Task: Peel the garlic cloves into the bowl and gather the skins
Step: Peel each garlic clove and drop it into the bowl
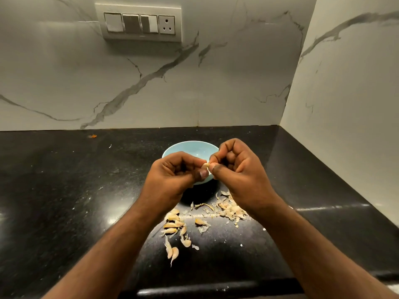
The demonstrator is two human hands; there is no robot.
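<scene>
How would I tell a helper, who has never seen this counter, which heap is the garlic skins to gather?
Start at the pale blue bowl on the black counter. Just nearer the person, under the right hand, lies the skin heap. Its pieces are thin, papery flakes, unlike the plump unpeeled cloves to its left.

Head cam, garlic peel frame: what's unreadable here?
- Bowl contents: near half hidden behind both hands.
- Clove: mostly covered by the left hand and right hand; how far it is peeled is unclear.
- Skins pile: partly under the right wrist.
- Orange speck: too small to identify.
</scene>
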